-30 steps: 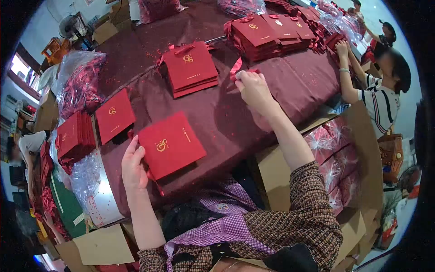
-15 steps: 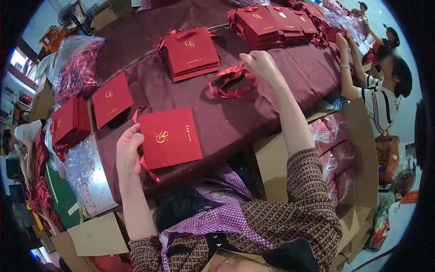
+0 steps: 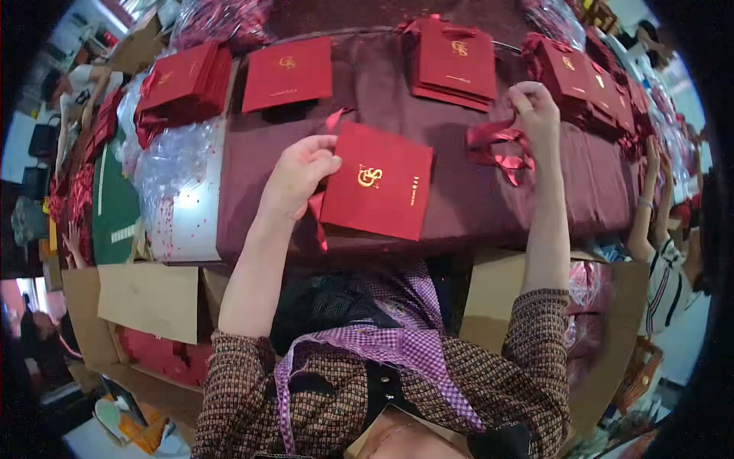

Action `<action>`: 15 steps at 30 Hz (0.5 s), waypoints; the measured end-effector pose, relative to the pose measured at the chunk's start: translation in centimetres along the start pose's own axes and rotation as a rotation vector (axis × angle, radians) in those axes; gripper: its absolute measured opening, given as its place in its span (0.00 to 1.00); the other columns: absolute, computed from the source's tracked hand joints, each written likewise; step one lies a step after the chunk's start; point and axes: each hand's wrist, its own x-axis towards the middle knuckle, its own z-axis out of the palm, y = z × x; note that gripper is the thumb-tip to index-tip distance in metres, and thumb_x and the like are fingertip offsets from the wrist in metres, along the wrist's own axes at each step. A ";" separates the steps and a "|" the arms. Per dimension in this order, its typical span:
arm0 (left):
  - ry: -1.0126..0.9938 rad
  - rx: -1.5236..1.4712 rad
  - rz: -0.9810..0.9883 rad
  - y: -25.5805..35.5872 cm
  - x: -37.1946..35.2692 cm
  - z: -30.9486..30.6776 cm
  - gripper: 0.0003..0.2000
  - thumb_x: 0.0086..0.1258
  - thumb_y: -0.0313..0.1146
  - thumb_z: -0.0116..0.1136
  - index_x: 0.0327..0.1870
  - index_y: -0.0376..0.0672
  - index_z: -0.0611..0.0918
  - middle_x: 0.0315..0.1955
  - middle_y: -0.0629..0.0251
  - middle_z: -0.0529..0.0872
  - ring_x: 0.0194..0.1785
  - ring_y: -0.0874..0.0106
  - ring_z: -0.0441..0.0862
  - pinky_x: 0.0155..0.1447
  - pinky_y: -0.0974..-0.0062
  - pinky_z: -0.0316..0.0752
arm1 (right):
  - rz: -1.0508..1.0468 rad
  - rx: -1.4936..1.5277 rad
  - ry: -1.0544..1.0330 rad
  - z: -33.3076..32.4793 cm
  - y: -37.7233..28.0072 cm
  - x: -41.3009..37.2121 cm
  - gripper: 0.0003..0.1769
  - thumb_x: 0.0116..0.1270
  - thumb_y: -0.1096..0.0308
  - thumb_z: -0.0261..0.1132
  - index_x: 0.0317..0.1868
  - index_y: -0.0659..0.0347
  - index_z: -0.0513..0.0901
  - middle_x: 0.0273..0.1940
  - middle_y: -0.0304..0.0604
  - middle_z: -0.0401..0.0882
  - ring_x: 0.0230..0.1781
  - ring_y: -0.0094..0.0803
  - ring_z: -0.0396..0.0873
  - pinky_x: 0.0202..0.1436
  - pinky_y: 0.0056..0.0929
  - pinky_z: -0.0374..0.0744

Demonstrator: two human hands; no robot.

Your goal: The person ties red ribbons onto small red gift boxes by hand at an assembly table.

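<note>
Clockwise in the view since the earlier frame, the table (image 3: 260, 180) has swung, its front edge now nearly level; the red bag (image 3: 380, 183) is tilted over the table near that edge, its left side pinched between thumb and bent fingers of the left hand (image 3: 302, 172); the right hand (image 3: 534, 115) has its fingers curled beside loops of red ribbon (image 3: 489, 138), its hold on them impossible to tell; farther back lie a lone bag (image 3: 287, 74) and a bag stack (image 3: 456, 65); clear plastic (image 3: 172, 168) sits leftward.
</note>
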 end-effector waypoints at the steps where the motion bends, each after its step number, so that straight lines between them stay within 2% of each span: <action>1: -0.026 -0.018 -0.004 0.0 0.2 0.1 0.18 0.61 0.19 0.59 0.53 0.29 0.74 0.25 0.79 0.74 0.31 0.87 0.71 0.41 0.88 0.68 | 0.040 0.203 -0.043 0.8 -1.7 -0.3 0.05 0.66 0.73 0.65 0.39 0.65 0.78 0.33 0.35 0.80 0.35 0.20 0.78 0.38 0.21 0.77; 2: 0.016 -0.001 -0.001 -0.1 0.4 0.3 0.17 0.61 0.19 0.58 0.52 0.29 0.75 0.25 0.79 0.74 0.30 0.87 0.70 0.39 0.89 0.67 | 0.004 0.319 -0.112 1.8 -3.4 -0.8 0.09 0.66 0.72 0.66 0.43 0.66 0.78 0.34 0.36 0.80 0.36 0.20 0.78 0.40 0.21 0.78; 5: 0.035 0.032 0.068 -0.1 1.3 0.7 0.17 0.60 0.18 0.57 0.52 0.30 0.75 0.25 0.79 0.74 0.30 0.87 0.70 0.39 0.90 0.67 | -0.066 0.318 -0.219 5.8 -8.6 -3.1 0.12 0.65 0.71 0.67 0.48 0.65 0.80 0.37 0.37 0.81 0.38 0.21 0.78 0.44 0.21 0.78; 7: -0.003 0.016 0.078 0.4 2.2 1.3 0.16 0.60 0.17 0.56 0.50 0.31 0.76 0.25 0.80 0.74 0.30 0.88 0.70 0.38 0.90 0.67 | -0.023 0.288 -0.358 8.2 -10.0 -3.9 0.11 0.63 0.71 0.68 0.45 0.65 0.81 0.37 0.37 0.82 0.38 0.22 0.78 0.45 0.22 0.77; 8: 0.014 0.029 0.095 1.4 2.3 2.2 0.15 0.60 0.17 0.55 0.50 0.31 0.76 0.25 0.80 0.74 0.30 0.88 0.70 0.37 0.90 0.66 | -0.150 0.194 -0.324 10.1 -9.5 -4.0 0.10 0.63 0.72 0.68 0.44 0.65 0.81 0.36 0.37 0.82 0.38 0.22 0.77 0.45 0.23 0.77; 10: -0.006 0.062 0.159 2.6 2.9 2.8 0.13 0.61 0.18 0.55 0.48 0.33 0.77 0.26 0.79 0.76 0.30 0.89 0.70 0.35 0.90 0.65 | -0.065 0.180 -0.360 12.2 -9.8 -4.1 0.09 0.63 0.72 0.67 0.42 0.65 0.81 0.35 0.39 0.82 0.37 0.22 0.77 0.43 0.24 0.76; 12: 0.021 0.168 0.183 3.1 3.8 2.4 0.12 0.62 0.19 0.55 0.47 0.33 0.77 0.28 0.77 0.77 0.31 0.89 0.71 0.36 0.90 0.66 | -0.050 0.203 -0.368 14.0 -8.9 -3.8 0.08 0.63 0.71 0.66 0.40 0.65 0.79 0.32 0.42 0.82 0.35 0.24 0.78 0.41 0.26 0.76; 13: -0.022 0.177 0.205 3.2 4.2 2.0 0.16 0.62 0.18 0.56 0.53 0.33 0.76 0.33 0.74 0.80 0.37 0.83 0.77 0.47 0.86 0.72 | -0.045 0.199 -0.368 14.1 -8.9 -3.7 0.08 0.63 0.71 0.66 0.40 0.65 0.79 0.32 0.42 0.82 0.35 0.24 0.78 0.41 0.26 0.76; 15: -0.020 0.184 0.224 3.0 4.5 1.9 0.16 0.63 0.18 0.56 0.53 0.32 0.75 0.34 0.73 0.80 0.37 0.83 0.77 0.47 0.86 0.72 | -0.048 0.124 -0.330 14.3 -9.1 -3.6 0.06 0.64 0.74 0.65 0.41 0.65 0.80 0.35 0.36 0.80 0.38 0.20 0.76 0.45 0.21 0.75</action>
